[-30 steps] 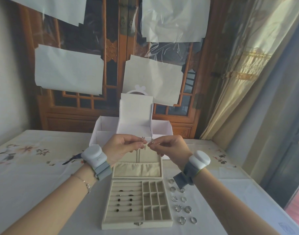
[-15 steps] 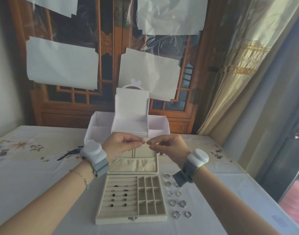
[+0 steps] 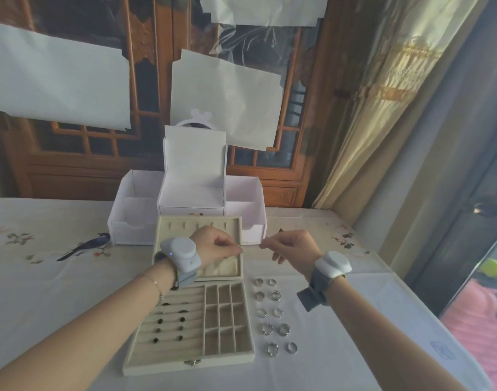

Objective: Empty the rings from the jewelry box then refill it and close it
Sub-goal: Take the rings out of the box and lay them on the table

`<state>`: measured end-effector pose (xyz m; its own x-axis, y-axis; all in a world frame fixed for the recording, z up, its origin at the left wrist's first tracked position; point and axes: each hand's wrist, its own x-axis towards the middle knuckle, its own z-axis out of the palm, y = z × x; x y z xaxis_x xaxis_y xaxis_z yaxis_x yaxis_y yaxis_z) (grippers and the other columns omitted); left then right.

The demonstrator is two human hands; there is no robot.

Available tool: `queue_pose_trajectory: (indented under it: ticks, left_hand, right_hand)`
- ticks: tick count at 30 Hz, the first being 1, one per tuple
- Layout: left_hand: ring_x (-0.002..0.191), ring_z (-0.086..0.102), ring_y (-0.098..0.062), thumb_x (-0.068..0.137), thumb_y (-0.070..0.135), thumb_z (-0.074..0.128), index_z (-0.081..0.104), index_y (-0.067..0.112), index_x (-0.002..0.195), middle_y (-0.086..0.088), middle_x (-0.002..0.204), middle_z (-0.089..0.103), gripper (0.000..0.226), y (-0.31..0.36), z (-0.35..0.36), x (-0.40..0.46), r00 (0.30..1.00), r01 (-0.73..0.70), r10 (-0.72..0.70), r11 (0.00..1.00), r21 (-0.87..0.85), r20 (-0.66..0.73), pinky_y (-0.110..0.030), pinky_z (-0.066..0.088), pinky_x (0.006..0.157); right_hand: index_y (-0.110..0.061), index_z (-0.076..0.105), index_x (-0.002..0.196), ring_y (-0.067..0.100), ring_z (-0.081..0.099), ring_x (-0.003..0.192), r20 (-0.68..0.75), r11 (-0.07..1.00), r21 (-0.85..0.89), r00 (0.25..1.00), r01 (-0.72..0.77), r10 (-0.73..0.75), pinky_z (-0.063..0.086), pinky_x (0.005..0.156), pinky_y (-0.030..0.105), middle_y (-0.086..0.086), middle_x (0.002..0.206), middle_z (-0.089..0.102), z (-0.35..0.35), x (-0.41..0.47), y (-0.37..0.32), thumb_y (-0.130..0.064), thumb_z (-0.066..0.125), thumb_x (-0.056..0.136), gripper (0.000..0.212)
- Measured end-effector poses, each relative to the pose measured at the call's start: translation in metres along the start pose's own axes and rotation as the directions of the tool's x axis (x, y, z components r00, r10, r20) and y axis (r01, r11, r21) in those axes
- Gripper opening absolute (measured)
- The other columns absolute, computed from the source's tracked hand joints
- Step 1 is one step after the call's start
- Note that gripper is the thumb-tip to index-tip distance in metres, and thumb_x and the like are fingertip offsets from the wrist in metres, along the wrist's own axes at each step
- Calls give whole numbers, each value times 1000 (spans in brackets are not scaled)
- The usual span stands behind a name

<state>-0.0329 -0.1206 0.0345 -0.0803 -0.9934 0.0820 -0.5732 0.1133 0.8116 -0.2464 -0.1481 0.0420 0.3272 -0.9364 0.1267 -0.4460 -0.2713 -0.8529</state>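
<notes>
10 rings (image 3: 275, 316) beside open jewelry box (image 3: 190, 351)

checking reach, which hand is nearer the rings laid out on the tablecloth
Right. The right hand hovers above the rings; the left hand is over the jewelry box.

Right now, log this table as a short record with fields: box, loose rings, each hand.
box: beige fabric jewelry box, lid open, flat on the white embroidered tablecloth
ring slots: several dark-stoned rings seated in the left rolls
grid compartments: look empty
loose rings: ten silver rings in two columns right of the box
left hand: pinching a small ring above the lid
right hand: fingertips pinched; content too small to tell
behind: white cardboard organizer
</notes>
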Motion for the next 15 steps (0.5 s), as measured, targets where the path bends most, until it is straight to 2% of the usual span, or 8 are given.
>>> queue_pose_trajectory:
  ticks: [3,5,8,11,12,13,14,15]
  left_hand:
    - [61,55,4,81,25,72,74,17,82,11,69,64,9,0,17,12,1000,-4,4,998,56,1,-16,44,68]
    - [72,58,-4,81,26,71,76,13,89,6,79,70,15,1,28,21,1000,-5,2,987,161,19,-19,45,75]
    - [93,64,-14,85,26,66,74,12,98,-1,102,73,21,5,44,35,996,-2,-29,945,328,89,-22,47,84]
    - [103,64,-19,88,24,59,73,14,102,-1,110,71,21,7,60,50,988,23,-91,880,475,121,-25,48,88]
    - [99,64,-20,89,22,57,73,18,99,-2,108,71,19,7,65,55,985,26,-110,857,515,134,-23,47,84]
    - [92,62,-21,89,21,55,72,8,95,-3,104,71,22,4,71,63,981,35,-134,834,550,142,-21,44,78]
    - [84,57,-20,88,20,53,55,17,71,-3,97,69,18,2,77,70,976,41,-157,807,588,148,-21,41,75]
    - [80,51,-18,88,19,51,54,26,66,-1,90,63,23,-1,82,76,973,55,-181,784,618,143,-21,40,73]
  right_hand:
    - [-19,76,84,8,54,55,-30,999,-21,999,-43,42,48,60,14,-3,64,65,-5,5,15,-33,62,89,20]
    - [-16,76,83,11,55,55,-44,998,-10,997,-65,64,49,60,15,-2,63,64,-9,9,23,-29,62,89,19]
    - [-13,76,84,9,53,53,-38,995,-15,995,-94,93,45,52,7,-2,61,63,-13,12,33,-24,63,89,18]
    - [-14,76,86,8,55,54,-16,992,-40,992,-122,121,45,52,8,-2,63,65,-16,17,44,-27,66,87,16]
    - [-14,75,87,7,55,53,-12,990,-46,991,-135,134,45,52,8,-2,63,65,-16,18,48,-27,67,86,16]
    - [-13,75,88,6,55,52,-10,988,-49,989,-148,148,45,51,8,-2,62,65,-17,21,53,-27,68,85,17]
    - [-12,75,89,5,55,51,-7,986,-57,988,-157,157,45,51,9,-2,62,65,-17,23,57,-27,68,85,17]
    - [-13,75,89,4,55,51,-4,985,-68,987,-161,161,46,52,9,-3,62,65,-16,25,60,-26,68,85,16]
